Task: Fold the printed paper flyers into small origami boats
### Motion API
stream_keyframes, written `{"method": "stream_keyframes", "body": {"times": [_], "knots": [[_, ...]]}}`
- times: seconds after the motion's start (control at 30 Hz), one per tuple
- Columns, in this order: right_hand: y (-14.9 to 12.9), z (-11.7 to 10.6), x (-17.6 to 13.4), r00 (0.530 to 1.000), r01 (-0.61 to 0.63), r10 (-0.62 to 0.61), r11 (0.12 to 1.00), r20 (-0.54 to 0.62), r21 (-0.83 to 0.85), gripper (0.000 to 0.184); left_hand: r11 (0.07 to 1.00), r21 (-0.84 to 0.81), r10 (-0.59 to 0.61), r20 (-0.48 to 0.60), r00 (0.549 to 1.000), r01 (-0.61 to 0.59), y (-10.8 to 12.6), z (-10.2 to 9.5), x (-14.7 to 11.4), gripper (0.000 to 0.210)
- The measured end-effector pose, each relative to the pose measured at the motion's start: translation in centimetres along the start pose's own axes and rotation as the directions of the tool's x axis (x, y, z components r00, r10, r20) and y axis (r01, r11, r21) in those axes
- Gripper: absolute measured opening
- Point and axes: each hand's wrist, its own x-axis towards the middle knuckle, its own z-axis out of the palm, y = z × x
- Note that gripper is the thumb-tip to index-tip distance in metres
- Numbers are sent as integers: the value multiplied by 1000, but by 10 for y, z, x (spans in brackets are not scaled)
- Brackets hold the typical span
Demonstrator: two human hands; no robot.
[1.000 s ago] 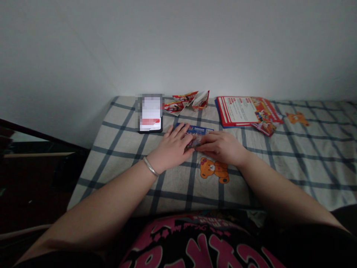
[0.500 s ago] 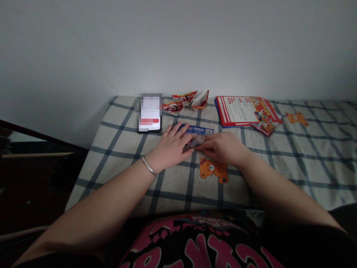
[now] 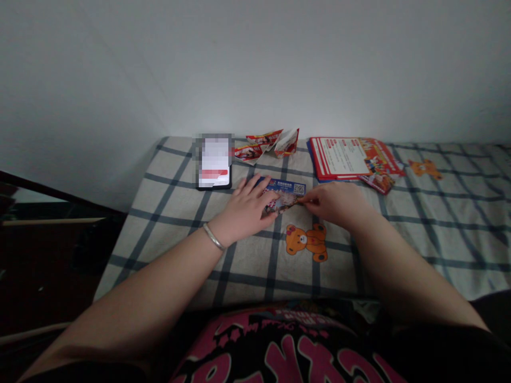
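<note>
Your right hand (image 3: 336, 205) had slid rightward, pinching the right edge of the blue leaflet (image 3: 284, 188); your left hand (image 3: 245, 207) stayed spread flat over its left end. The leaflet lay on plaid cloth (image 3: 244, 266), which ran past a printed bear (image 3: 306, 242) toward you. Its QR code (image 3: 299, 189) showed; white lettering (image 3: 285, 183) was too small to read.

Left grip (image 3: 245, 213) splayed, palm down; right grip (image 3: 334, 204) pinching.
</note>
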Motion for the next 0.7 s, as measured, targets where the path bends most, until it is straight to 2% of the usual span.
{"method": "stream_keyframes", "body": {"times": [0.13, 0.43, 0.5, 0.57, 0.7], "knots": [[0, -2, -1, 999, -51, 51, 999, 4, 0, 28, 1000, -16, 7, -29, 1000, -7, -1, 1, 0, 39], [15, 3, 2, 997, -75, 74, 997, -24, -25, 27, 999, -40, -5, 13, 1000, 6, -2, 0, 1, 46], [18, 5, 2, 998, -27, 26, 999, -54, -24, 25, 999, -35, -3, 17, 1000, 4, -2, 0, 1, 46], [18, 8, 1, 989, 57, -60, 998, -136, -26, 24, 999, -36, 0, 19, 1000, 0, -3, 0, 0, 47], [11, 16, 3, 916, 253, -233, 967, -325, 19, 24, 999, -41, 3, 17, 1000, -2, -4, 1, -1, 46]]}}
